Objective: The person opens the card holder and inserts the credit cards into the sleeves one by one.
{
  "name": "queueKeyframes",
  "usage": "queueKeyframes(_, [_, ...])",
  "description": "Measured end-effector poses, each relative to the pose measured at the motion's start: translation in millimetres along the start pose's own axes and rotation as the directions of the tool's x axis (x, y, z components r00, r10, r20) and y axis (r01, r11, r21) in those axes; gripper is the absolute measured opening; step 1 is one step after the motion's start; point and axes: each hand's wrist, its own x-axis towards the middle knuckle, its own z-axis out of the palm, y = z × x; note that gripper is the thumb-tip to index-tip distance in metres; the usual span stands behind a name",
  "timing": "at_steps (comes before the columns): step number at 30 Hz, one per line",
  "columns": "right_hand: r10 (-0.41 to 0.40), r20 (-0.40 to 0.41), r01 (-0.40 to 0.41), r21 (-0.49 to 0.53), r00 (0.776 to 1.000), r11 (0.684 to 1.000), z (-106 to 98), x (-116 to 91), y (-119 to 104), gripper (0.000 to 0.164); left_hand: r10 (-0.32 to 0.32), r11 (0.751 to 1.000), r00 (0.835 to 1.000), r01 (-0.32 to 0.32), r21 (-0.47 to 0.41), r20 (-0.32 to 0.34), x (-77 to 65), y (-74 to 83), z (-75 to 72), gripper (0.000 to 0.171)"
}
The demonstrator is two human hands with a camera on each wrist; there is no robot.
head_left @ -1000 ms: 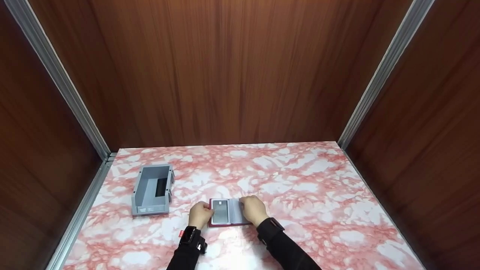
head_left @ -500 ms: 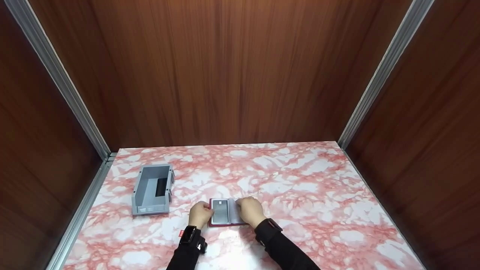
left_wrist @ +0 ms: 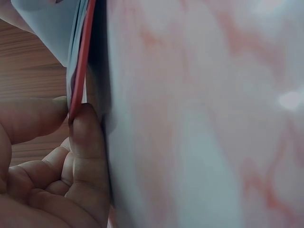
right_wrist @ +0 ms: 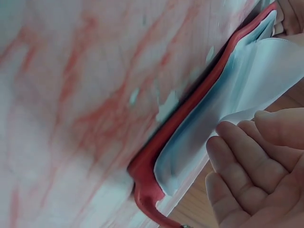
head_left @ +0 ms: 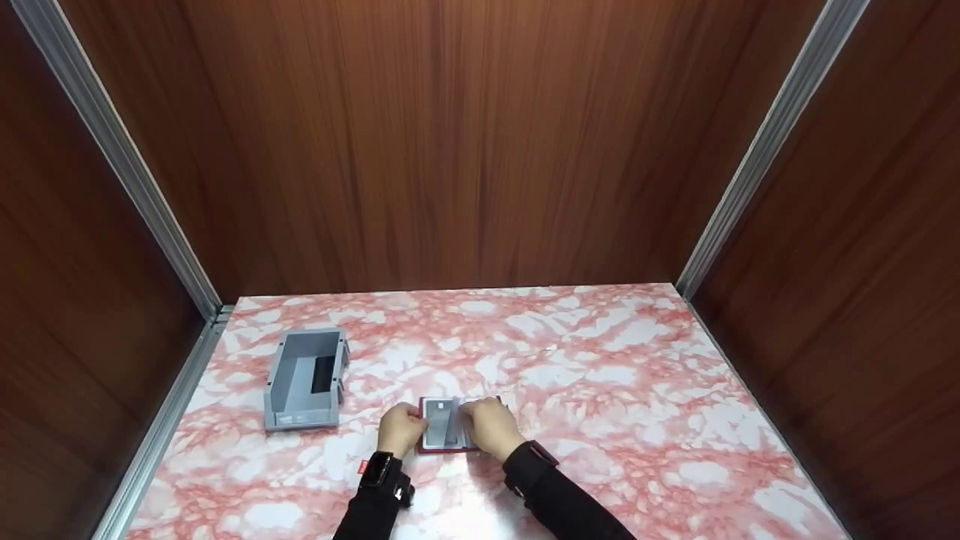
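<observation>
A red card holder (head_left: pixel 439 451) lies spread open on the table in the head view, with a card bearing a small light square behind its left page. My left hand (head_left: pixel 400 429) pinches its left edge between thumb and forefinger; the left wrist view shows the red cover (left_wrist: pixel 84 52) between them. A clear plastic sleeve page (right_wrist: pixel 273 71) stands lifted from the holder, its edge pinched by my right hand (head_left: pixel 491 429). In the right wrist view, a red strap (right_wrist: pixel 159 214) extends from the cover's end. The right hand hides much of the right page in the head view.
A grey plastic bin (head_left: pixel 304 420) stands to the left, with a black piece (head_left: pixel 322 373) inside. Brown wood-grain panels (head_left: pixel 450 150) with metal corner rails enclose the pink-and-white marbled table (head_left: pixel 600 360). A small red tag (head_left: pixel 363 466) shows beside the left wrist.
My right hand has moved left, lifting the clear page up from the right side towards the middle. The left hand keeps its place on the left edge.
</observation>
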Motion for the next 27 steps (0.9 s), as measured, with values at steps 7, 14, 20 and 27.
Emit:
queueKeyframes(7, [-0.028, -0.001, 0.028, 0.041, 1.0, 0.999, 2, 0, -5, 0.009, 0.019, 1.0, 1.0, -0.019, 0.004, -0.006, -1.2, 2.4, -0.9, 0.015])
queueKeyframes(14, [-0.027, 0.003, 0.026, 0.066, 1.0, 0.997, 5, 0, -9, 0.008, 0.02, 1.0, 1.0, -0.02, 0.003, -0.011, 0.3, 0.3, -0.5, 0.014])
queueKeyframes(20, [-0.02, 0.005, 0.019, 0.092, 1.0, 0.996, 8, -2, -12, 0.012, 0.031, 0.999, 0.999, -0.031, 0.004, -0.017, 0.6, -1.1, -0.3, 0.012])
queueKeyframes(27, [-0.059, -0.01, 0.06, 0.112, 0.998, 0.992, 10, -1, -14, 0.016, 0.022, 1.0, 1.0, -0.022, 0.003, -0.016, 0.8, -0.5, -0.4, 0.013])
